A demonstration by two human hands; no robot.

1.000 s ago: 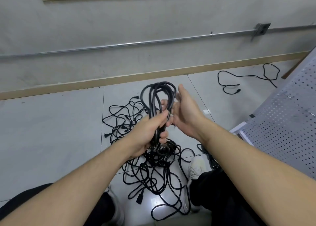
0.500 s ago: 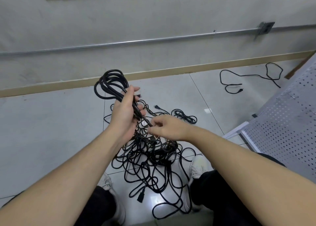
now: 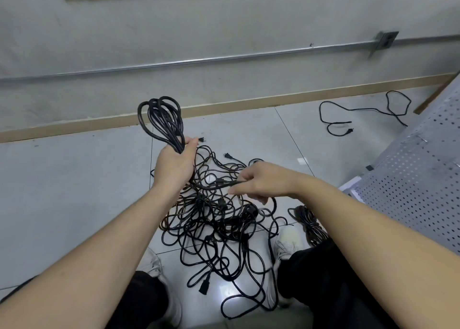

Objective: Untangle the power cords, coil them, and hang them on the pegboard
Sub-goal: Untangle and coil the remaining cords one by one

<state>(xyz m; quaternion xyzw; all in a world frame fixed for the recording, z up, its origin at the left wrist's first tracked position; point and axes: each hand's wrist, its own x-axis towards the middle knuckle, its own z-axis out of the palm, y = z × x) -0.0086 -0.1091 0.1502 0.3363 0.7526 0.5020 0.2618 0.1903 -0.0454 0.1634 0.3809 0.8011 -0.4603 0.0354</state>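
Here the grey perforated metal pegboard [image 3: 418, 179] leans at the right, and the black tangle of power cords [image 3: 214, 226] sprawls on the floor between your feet. Your left hand [image 3: 174, 166] grips a black coiled cord bundle [image 3: 161, 122] by its neck, loops pointing up and away. Its loose tail [image 3: 214, 185] runs rightward to your right hand [image 3: 261, 181], which pinches it. That hand is nearer the pegboard, so the next wrap feeds leftward toward the bundle.

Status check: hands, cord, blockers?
Left hand grips coiled cord, held up. Right hand pinches its loose tail. Tangled pile on floor below; pegboard at right, nothing hung.
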